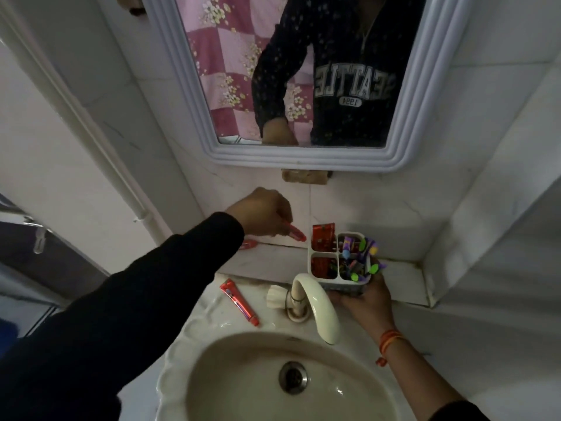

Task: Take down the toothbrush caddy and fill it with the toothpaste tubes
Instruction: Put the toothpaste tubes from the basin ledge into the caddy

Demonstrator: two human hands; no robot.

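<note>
Left hand (pixel 261 214) grips a red tube (pixel 296 233); right hand (pixel 365 294) holds half-filled caddy (pixel 340 259); another tube (pixel 239 302) left by sink (pixel 182 360).

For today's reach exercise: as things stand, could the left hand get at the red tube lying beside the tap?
Probably not yet: the left hand already holds a tube. The lying tube is uncovered, below that forearm.

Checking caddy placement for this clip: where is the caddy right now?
The caddy sits right of centre in the head view, held in the right hand over the ledge, just behind the tap.
</note>
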